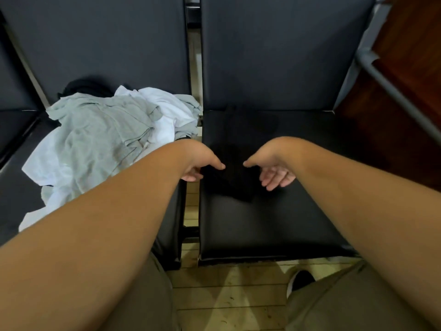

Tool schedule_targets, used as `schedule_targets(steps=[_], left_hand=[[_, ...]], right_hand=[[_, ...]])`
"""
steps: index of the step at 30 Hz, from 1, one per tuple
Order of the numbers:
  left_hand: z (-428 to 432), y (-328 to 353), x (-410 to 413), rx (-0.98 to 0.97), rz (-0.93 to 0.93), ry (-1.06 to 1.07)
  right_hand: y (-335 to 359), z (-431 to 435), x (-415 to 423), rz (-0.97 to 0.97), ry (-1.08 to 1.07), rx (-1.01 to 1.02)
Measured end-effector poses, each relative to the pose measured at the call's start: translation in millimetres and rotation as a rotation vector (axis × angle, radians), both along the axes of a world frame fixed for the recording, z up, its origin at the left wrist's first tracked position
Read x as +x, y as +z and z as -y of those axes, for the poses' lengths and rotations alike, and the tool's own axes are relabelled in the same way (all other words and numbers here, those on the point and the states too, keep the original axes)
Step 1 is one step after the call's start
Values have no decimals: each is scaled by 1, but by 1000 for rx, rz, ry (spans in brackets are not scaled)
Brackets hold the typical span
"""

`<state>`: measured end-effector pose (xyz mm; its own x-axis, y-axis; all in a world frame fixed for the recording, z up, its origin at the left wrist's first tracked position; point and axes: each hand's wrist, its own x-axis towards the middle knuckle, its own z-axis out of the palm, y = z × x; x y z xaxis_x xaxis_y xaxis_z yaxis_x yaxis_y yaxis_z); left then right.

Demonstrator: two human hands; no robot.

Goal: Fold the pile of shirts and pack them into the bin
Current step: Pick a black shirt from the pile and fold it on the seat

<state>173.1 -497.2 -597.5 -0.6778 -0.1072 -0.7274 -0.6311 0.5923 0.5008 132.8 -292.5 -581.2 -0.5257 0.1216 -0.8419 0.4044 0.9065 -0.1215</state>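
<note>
Black shirt (pixel 235 185): crumpled on right seat (pixel 262 230), near left edge; extent toward seat back unclear, dark on dark.
Left hand (pixel 202 167): thumb over black shirt's left edge, fingers under, pinching fabric.
Right hand (pixel 270 172): palm up, fingers loosely spread, gripping nothing; thumb tip at fabric's right edge, contact unclear.
Pile (pixel 107 139), grey and white shirts: heaped on left seat (pixel 169 223), reaching right edge.

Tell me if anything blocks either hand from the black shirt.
Nothing visible does: the left hand seems to pinch the black cloth shirt, the right hand is open beside it; the crumpled grey and white shirt pile lies aside on the neighbouring seat.
</note>
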Motion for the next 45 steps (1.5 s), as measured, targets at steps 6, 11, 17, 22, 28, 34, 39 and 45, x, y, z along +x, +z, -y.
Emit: schedule_targets(steps=[6,11,17,22,28,34,39,45], left_hand=[[-28,10,26,204,163,67],[-35,31,55,207,210,-1],[-35,65,82,263,94,12],[-28,99,90,538,20,112],[-23,104,71,872,-74,276],[-32,75,38,767,-190,324],[-38,47,10,471,-276,372],[-44,18,-18,224,-347,368]], right_hand=[[-15,-8,52,-184,-187,-198],[1,-30,86,-57,-409,-398],[40,-51,109,-100,-399,-367],[68,-70,108,-121,-583,-669],[72,-79,87,-100,-834,-1002],[59,-73,57,-222,-710,-908],[31,-61,25,-393,-571,-603],[1,-55,-5,-462,-474,-397]])
